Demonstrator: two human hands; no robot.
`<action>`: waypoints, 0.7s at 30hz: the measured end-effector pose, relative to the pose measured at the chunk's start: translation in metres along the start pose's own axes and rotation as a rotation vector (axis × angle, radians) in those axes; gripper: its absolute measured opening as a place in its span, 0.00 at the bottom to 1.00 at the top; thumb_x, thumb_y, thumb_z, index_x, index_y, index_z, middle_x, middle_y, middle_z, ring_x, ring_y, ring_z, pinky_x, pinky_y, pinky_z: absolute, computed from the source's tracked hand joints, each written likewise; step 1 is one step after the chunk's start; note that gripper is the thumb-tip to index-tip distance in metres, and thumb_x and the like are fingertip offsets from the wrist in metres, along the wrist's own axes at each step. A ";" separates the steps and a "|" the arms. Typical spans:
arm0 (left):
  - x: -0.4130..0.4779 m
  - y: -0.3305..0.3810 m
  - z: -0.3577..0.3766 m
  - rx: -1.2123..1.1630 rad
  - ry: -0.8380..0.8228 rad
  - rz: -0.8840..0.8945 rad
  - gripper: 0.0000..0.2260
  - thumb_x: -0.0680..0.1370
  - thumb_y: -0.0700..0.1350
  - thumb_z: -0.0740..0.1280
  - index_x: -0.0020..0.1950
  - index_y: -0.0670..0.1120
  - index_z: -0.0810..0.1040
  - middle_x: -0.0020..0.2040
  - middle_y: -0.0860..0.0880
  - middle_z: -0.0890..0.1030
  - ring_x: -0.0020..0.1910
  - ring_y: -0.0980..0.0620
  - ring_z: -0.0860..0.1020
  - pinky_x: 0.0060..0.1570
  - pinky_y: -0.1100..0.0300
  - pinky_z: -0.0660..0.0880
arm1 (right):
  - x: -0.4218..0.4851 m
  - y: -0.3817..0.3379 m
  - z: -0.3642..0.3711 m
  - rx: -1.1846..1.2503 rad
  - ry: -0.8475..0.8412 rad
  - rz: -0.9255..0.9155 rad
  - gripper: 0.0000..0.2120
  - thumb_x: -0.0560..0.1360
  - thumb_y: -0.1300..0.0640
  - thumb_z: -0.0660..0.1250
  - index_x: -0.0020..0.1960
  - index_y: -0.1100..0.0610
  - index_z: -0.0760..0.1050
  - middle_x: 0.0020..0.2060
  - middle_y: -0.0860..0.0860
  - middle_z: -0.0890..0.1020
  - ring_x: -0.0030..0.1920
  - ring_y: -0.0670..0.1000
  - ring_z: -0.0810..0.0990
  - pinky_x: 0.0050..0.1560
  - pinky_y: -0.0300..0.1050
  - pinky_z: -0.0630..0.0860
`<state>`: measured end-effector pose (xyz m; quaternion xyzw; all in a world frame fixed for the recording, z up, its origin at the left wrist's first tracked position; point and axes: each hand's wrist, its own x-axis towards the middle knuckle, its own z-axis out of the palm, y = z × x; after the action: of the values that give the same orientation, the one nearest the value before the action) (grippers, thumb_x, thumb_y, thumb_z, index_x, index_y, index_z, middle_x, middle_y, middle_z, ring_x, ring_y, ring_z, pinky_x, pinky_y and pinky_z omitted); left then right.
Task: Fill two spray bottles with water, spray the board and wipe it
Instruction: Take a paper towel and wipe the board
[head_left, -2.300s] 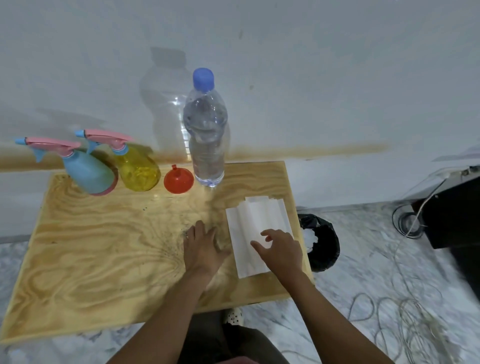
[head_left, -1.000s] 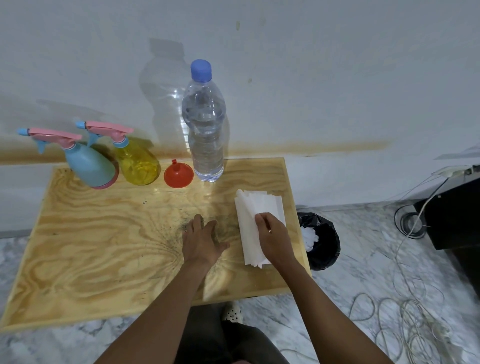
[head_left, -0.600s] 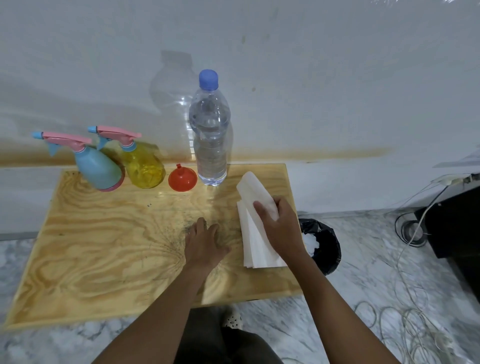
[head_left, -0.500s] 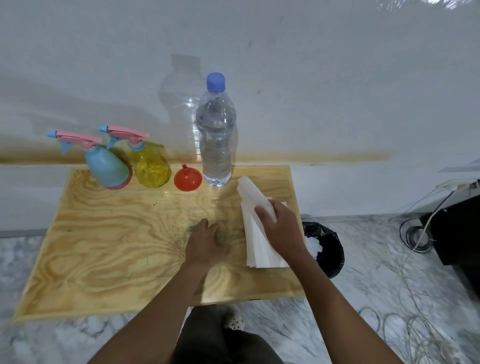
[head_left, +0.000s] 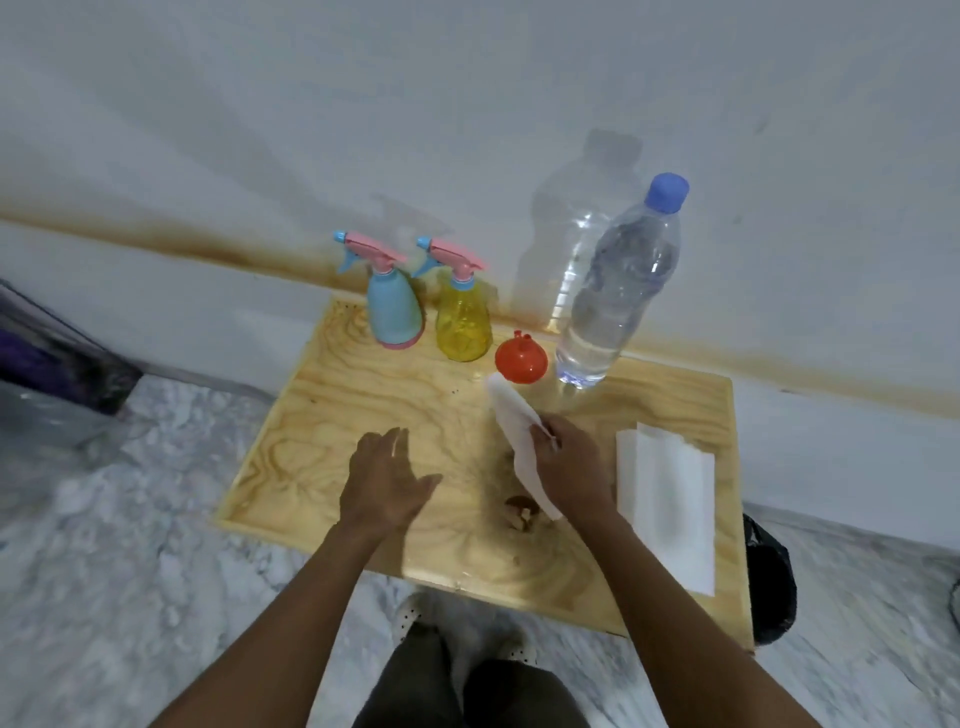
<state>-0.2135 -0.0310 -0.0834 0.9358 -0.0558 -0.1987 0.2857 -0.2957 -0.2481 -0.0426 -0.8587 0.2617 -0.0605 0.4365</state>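
A plywood board (head_left: 363, 405) lies in front of me. At its back stand a blue spray bottle (head_left: 393, 306) and a yellow spray bottle (head_left: 463, 322), both with pink triggers. An orange funnel (head_left: 520, 359) sits beside them, then a large clear water bottle (head_left: 618, 291) with a blue cap. My right hand (head_left: 569, 467) is shut on a white tissue (head_left: 511, 415), held over the board's middle above brown smudges (head_left: 521, 512). My left hand (head_left: 387, 475) hovers flat with fingers apart, holding nothing.
A stack of white tissues (head_left: 667, 493) lies at the board's right side. A black bin bag (head_left: 769, 582) sits on the marble floor beyond the right edge. A dark object (head_left: 47, 358) stands at the far left. The wall is right behind the bottles.
My right hand has lifted one tissue off the stack and carried it left to the board's middle. My left hand has risen off the board. The view has swung left.
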 end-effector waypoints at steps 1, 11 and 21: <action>0.007 -0.012 -0.005 0.073 -0.005 -0.022 0.43 0.66 0.66 0.74 0.74 0.46 0.67 0.71 0.44 0.68 0.72 0.44 0.65 0.66 0.52 0.68 | 0.006 -0.004 0.011 -0.020 -0.001 -0.010 0.14 0.80 0.62 0.61 0.62 0.59 0.80 0.52 0.54 0.85 0.48 0.50 0.80 0.47 0.39 0.69; 0.041 -0.078 -0.036 0.312 -0.097 -0.180 0.61 0.59 0.79 0.67 0.81 0.51 0.46 0.82 0.42 0.41 0.80 0.40 0.39 0.75 0.36 0.47 | 0.053 -0.017 0.102 -0.254 -0.200 0.001 0.22 0.82 0.59 0.58 0.76 0.49 0.67 0.76 0.46 0.67 0.75 0.49 0.65 0.74 0.44 0.59; 0.038 -0.084 -0.046 0.293 -0.152 -0.128 0.61 0.60 0.74 0.72 0.82 0.52 0.44 0.81 0.44 0.37 0.80 0.42 0.37 0.77 0.38 0.48 | 0.062 -0.022 0.185 -0.416 -0.398 -0.227 0.25 0.83 0.66 0.51 0.80 0.58 0.54 0.81 0.58 0.50 0.81 0.56 0.44 0.77 0.47 0.36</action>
<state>-0.1606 0.0537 -0.1082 0.9514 -0.0458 -0.2763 0.1282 -0.1725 -0.1358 -0.1463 -0.9483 0.0804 0.1153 0.2847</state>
